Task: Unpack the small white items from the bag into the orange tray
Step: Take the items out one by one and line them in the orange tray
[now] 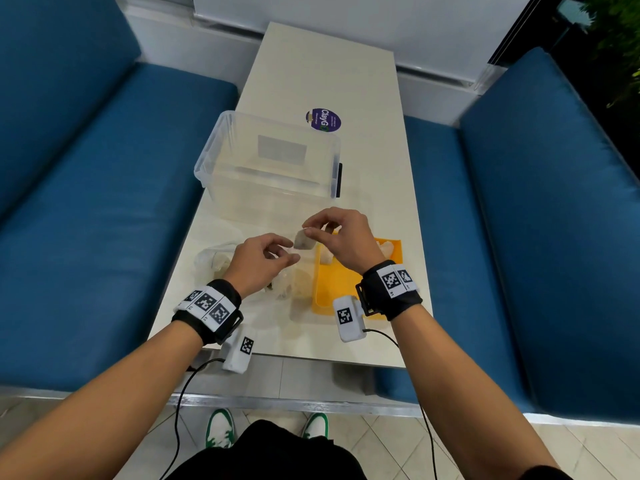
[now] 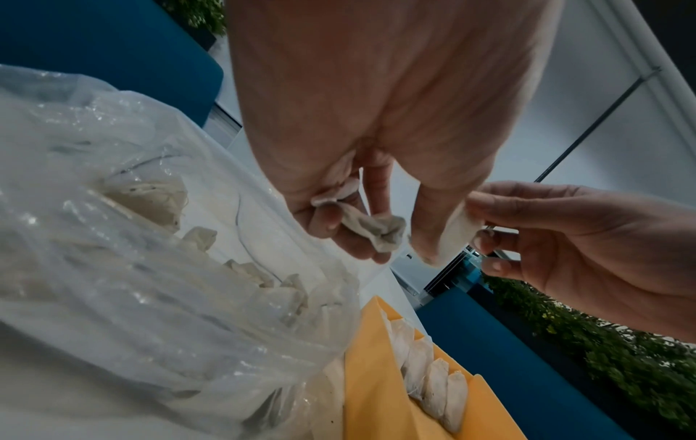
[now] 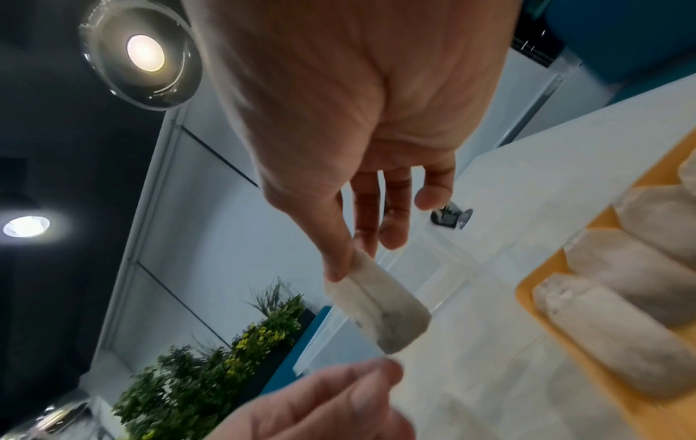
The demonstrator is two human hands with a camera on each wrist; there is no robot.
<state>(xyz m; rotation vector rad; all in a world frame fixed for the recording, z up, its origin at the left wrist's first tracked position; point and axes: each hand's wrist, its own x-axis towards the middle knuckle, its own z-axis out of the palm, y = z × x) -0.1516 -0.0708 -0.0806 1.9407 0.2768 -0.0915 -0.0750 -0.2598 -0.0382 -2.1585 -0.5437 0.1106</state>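
Note:
Above the table, my right hand (image 1: 311,230) pinches a small white sachet (image 1: 304,241) by its top end between thumb and forefinger (image 3: 339,265); the sachet (image 3: 376,303) hangs down. My left hand (image 1: 287,252) is just below and left of it, and its curled fingers hold a second, crumpled sachet (image 2: 373,229). Whether the left thumb touches the hanging sachet (image 2: 457,235) I cannot tell. The orange tray (image 1: 332,285) lies under my right wrist with a row of several sachets (image 2: 433,384) along its far side. The clear plastic bag (image 2: 132,268), holding more sachets, lies left of the tray.
A clear plastic bin (image 1: 270,161) stands on the white table behind my hands, with a purple round sticker (image 1: 323,120) beyond it. Blue benches (image 1: 104,202) flank the narrow table. The table's near edge (image 1: 277,355) lies just behind my wrists.

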